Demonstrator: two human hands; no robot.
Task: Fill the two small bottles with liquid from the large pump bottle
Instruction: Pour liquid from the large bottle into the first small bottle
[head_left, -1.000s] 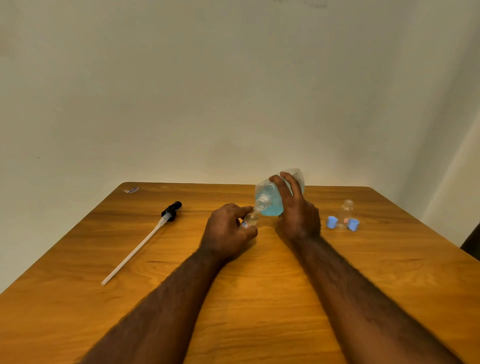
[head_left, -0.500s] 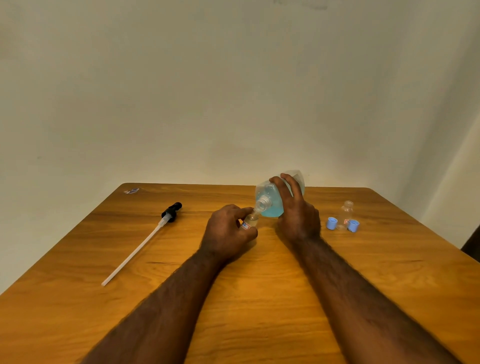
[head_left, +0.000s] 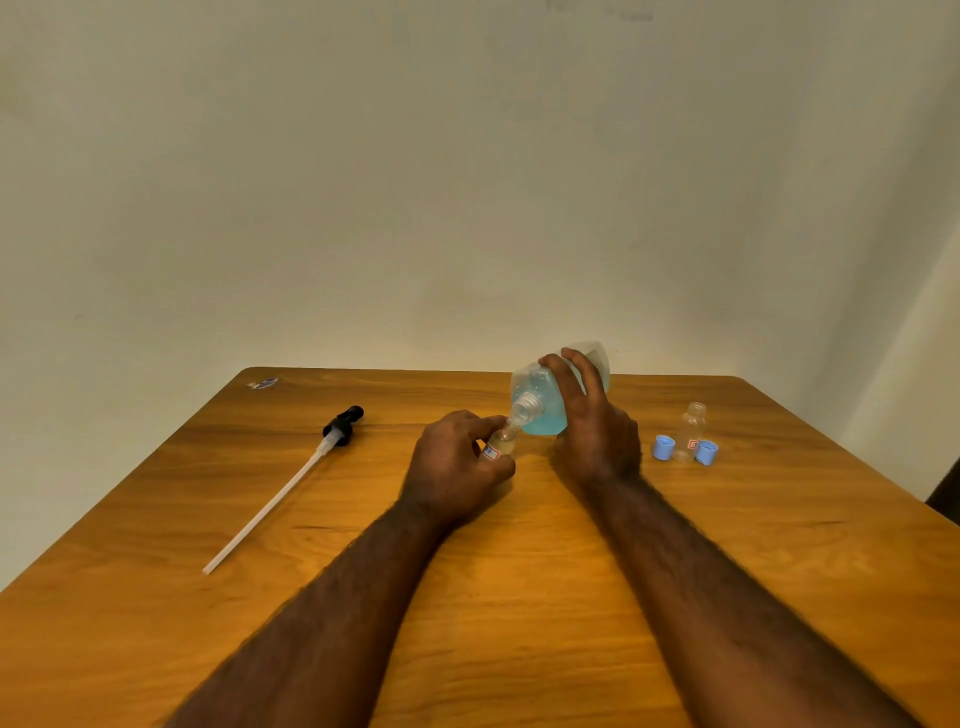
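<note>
Head view: two bare forearms reach over the wooden worktop (head_left: 467, 623). One pump (head_left: 340, 431) lies at the left, its white tube pointing toward the camera. The left hand (head_left: 457, 467) pinches one small bottle (head_left: 500, 444) between thumb and fingers. The right hand (head_left: 597, 436) grips the one large bottle (head_left: 540, 415), tipped so its open neck is at the small bottle's mouth, with blue liquid pooled inside. Further right, a second small bottle (head_left: 691, 431) stands uncapped between two blue caps, the left cap (head_left: 664, 447) and the right cap (head_left: 706, 452). One small scrap (head_left: 265, 383) lies at the far left corner.

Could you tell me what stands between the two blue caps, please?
Head view: an uncapped small bottle stands between the left blue cap and right blue cap.
</note>
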